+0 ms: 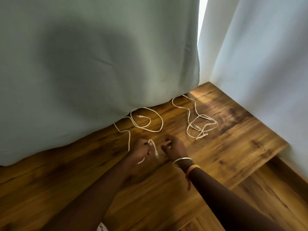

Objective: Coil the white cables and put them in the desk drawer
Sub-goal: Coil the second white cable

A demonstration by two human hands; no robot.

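Observation:
Two white cables lie on a wooden desk top [216, 155]. The left cable [146, 129] sprawls in loose loops beside the curtain, and one end of it runs down into my left hand [141, 151], which is shut on it with a short loop sticking out. My right hand [175, 147] hovers just right of the left one, fingers curled and apart, holding nothing. The right cable [198, 120] lies tangled farther right, untouched, with its plugs in the middle of the tangle. No drawer is in view.
A pale green curtain [91, 64] hangs over the back left of the desk and touches it. A white wall [266, 64] borders the right side. The desk's right edge drops to a wooden floor [275, 189].

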